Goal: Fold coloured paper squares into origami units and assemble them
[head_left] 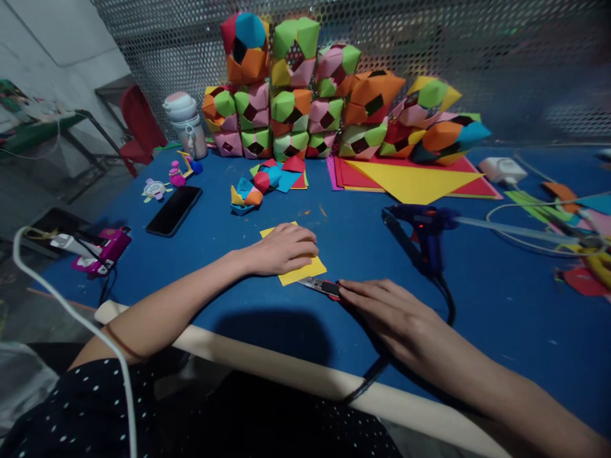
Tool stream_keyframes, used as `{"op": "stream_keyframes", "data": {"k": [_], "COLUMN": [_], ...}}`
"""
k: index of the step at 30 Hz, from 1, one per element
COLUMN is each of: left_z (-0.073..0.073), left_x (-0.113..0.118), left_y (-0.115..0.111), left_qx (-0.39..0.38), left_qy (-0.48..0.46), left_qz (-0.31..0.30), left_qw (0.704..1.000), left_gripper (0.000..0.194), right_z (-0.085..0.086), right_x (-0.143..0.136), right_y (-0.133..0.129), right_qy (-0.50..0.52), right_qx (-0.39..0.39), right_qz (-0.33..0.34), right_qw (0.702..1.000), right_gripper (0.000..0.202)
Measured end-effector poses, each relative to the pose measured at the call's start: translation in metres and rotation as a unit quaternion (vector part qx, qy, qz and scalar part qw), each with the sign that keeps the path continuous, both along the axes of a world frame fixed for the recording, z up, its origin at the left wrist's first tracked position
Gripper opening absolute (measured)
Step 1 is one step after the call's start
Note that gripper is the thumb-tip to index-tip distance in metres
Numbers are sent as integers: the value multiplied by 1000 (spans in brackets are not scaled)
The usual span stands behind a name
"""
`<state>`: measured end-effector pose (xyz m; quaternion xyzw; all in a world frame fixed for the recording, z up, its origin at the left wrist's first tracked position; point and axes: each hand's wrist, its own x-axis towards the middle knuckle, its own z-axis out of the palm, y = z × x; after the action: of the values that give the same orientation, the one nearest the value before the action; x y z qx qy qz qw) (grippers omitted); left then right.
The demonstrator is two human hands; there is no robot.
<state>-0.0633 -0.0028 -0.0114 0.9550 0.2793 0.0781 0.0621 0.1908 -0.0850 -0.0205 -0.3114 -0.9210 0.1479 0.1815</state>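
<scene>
A small folded piece of yellow paper [305,272] lies on the blue table. My left hand [286,248] rests over it with bent fingers, holding it down and covering much of it. My right hand [396,312] is closed on a utility knife [327,287] with a red and black handle. The knife's blade is out and reaches the paper's near edge, its tip partly at or under the sheet; which one I cannot tell. Beyond my hands lies a joined piece of folded paper [248,194] in blue, red and orange.
A glue gun [422,229] stands at the right, its black cord running to the near edge. Paper balls [291,108] are stacked at the back. Colored sheets [415,181] lie before them. A phone [174,210], a bottle [185,124] and a magenta device [102,251] are at the left.
</scene>
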Motion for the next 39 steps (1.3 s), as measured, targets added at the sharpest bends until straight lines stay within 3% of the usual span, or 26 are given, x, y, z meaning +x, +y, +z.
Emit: {"op": "stream_keyframes", "data": {"k": [39], "left_z": [-8], "left_x": [-1], "left_y": [1], "left_qx": [-13], "left_qy": [-42], "left_qz": [0], "left_qw": [999], "left_gripper": [25], "right_z": [9], "right_x": [-8], "right_y": [-8], "right_qy": [12], "right_qx": [-9], "right_qz": [45], "right_qw": [999], "right_gripper": [45]}}
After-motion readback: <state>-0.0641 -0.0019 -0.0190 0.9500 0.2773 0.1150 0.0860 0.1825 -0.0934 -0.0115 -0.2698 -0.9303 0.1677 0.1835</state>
